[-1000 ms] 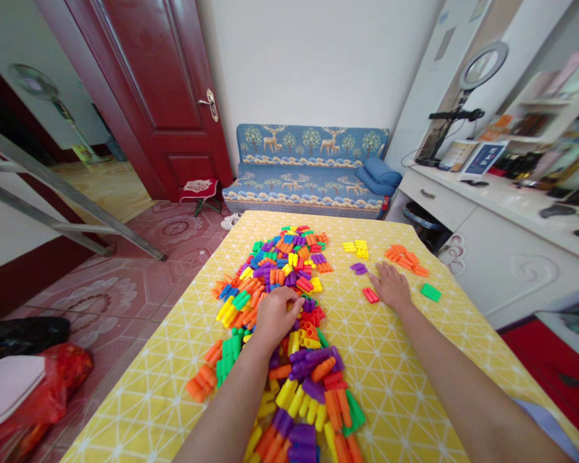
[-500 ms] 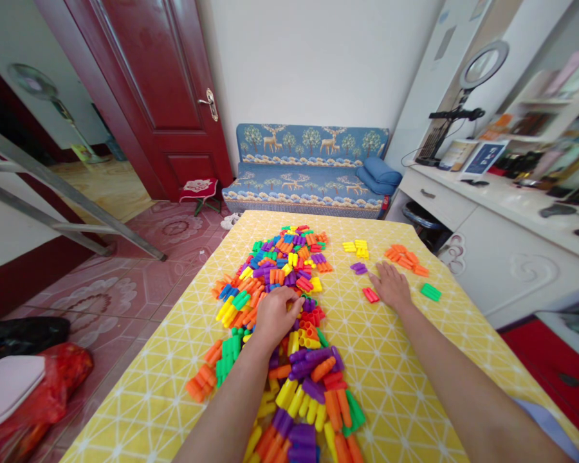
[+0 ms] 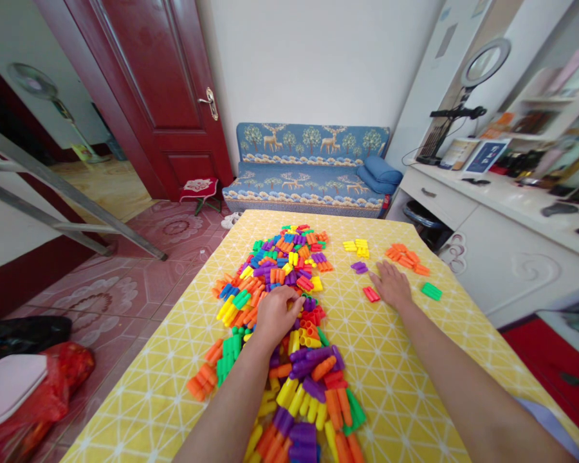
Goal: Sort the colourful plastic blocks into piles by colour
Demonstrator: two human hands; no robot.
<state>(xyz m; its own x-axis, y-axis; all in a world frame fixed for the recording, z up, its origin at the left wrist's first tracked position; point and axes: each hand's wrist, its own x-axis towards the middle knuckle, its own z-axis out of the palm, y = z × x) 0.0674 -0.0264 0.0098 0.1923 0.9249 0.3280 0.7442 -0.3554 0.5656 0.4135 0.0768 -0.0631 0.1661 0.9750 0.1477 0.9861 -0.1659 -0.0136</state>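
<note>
A long heap of colourful plastic building pieces (image 3: 313, 366), each like short tubes joined side by side, runs down the table. My left hand (image 3: 278, 313) rests on the middle of this heap, fingers curled and thumb drawn in; what they pinch, if anything, is hidden. My right hand (image 3: 390, 284) lies palm down on the cloth, fingers stretched out and holding nothing. Close to its fingertips are a purple piece (image 3: 359, 267) and a red piece (image 3: 371, 294). Beyond them sit yellow pieces (image 3: 361, 248). Orange pieces (image 3: 407, 258) and a green piece (image 3: 431, 291) are to its right.
A yellow patterned cloth (image 3: 390, 379) covers the table. Behind it stands a blue sofa (image 3: 299, 177). On the right is a white dresser (image 3: 492, 238) with a ring light (image 3: 485, 63). A metal ladder (image 3: 77, 186) and a red stool (image 3: 200, 188) stand on the left.
</note>
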